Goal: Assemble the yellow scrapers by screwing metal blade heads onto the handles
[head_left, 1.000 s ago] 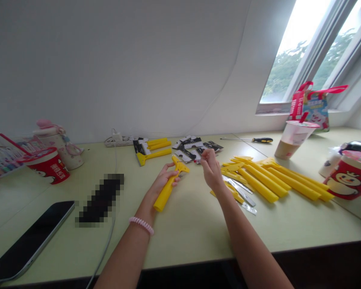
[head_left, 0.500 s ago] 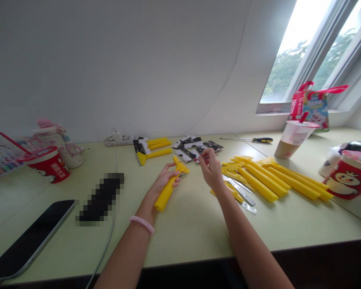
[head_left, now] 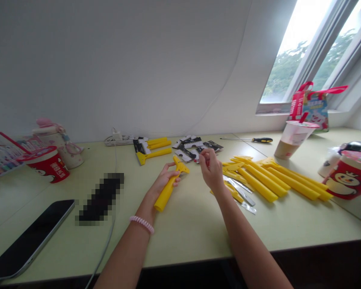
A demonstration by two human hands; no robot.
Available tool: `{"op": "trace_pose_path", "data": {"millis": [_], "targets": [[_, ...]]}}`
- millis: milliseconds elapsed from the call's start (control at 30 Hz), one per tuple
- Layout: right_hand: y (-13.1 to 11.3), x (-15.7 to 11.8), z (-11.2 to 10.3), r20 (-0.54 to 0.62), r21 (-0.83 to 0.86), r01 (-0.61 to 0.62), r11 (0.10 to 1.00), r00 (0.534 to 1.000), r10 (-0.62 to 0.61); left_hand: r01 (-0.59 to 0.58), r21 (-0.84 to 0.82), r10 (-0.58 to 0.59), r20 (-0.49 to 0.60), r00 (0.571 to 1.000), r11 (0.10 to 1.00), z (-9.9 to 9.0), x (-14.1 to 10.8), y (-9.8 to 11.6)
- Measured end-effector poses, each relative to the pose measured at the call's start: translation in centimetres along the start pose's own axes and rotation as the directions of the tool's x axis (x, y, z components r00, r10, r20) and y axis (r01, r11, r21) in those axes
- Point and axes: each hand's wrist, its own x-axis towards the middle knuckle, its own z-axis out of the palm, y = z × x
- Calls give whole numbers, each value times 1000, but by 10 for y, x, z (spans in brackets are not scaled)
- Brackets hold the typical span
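My left hand (head_left: 166, 179) is wrapped round a yellow scraper (head_left: 165, 196), its head pointing away from me and its hollow handle end towards me. My right hand (head_left: 211, 165) is held just right of the scraper head, fingers curled together in a pinch. What the pinch holds, if anything, is too small and hidden to make out. Beyond that hand lie black-and-white packaging cards (head_left: 189, 147). Right of it are yellow scraper handles (head_left: 260, 180), yellow head parts and metal blades (head_left: 243, 192) on the table.
At the back, more yellow scrapers (head_left: 157, 153) lie by a power strip (head_left: 120, 139). A screwdriver (head_left: 261, 140) rests near the wall. Drink cups (head_left: 296, 138) and a red tub (head_left: 349, 176) stand right; a red cup (head_left: 52, 166), bottle (head_left: 69, 150) and tablet (head_left: 33, 237) sit left.
My right hand has shifted very slightly right, its fingers curling a little more. My left hand and the scraper in it stay where they were.
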Motion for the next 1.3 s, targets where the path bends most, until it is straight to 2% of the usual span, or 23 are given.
{"op": "trace_pose_path", "data": {"millis": [200,433,667,867,1100,1300], "targets": [[1,-2,0,19,-28,-48,998,999,49,-3,-15,3,7,1000,1000,-1,1,0],[-1,-2,1,17,53,2,999,1000,-3,-7,-23,7,-2,1000,1000,0,0,0],[1,-2,0,50,-22,-42,999,998,43,-13,-31,14,14,1000,999,-1,0,0],[0,-1,1,-18,36,18,999,1000,-18,-10,-13,10,11,1000,1000,-1,0,0],[0,-2,0,31,-12,-42,999,999,43,-9,-27,10,15,1000,1000,-1,-1,1],[-1,-1,1,14,55,12,998,1000,-12,-14,-2,14,19,1000,1000,-2,0,0]]}}
